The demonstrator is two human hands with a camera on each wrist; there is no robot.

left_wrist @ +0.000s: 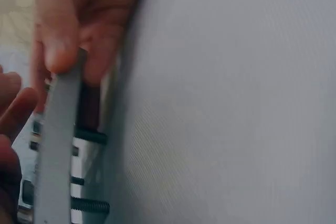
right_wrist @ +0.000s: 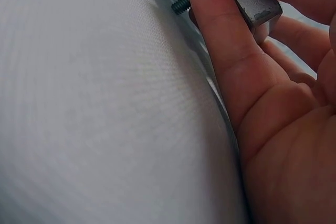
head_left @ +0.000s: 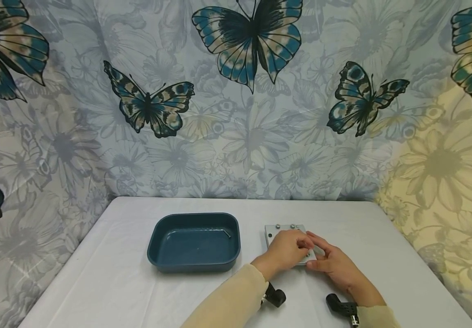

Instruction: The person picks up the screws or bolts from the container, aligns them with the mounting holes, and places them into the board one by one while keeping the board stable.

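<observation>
A flat metal plate (head_left: 274, 231) with several bolts through it is held over the white table. My right hand (head_left: 336, 269) grips its right edge between thumb and fingers. In the right wrist view those fingers (right_wrist: 226, 40) press the plate's corner (right_wrist: 257, 3), with a threaded bolt end (right_wrist: 181, 6) poking out beside them. My left hand (head_left: 287, 249) reaches over the plate's face, fingers curled near the right side. In the left wrist view its fingertips (left_wrist: 21, 108) are close to the bolt heads; I cannot tell whether they pinch one. Bolt shanks (left_wrist: 90, 204) stick out underneath.
A dark blue rectangular tray (head_left: 194, 268) stands left of the plate, with a small silvery piece (head_left: 227, 233) inside at its right end. A white cloth covers the table (head_left: 116, 273). Butterfly-print fabric (head_left: 256, 150) hangs behind and at both sides.
</observation>
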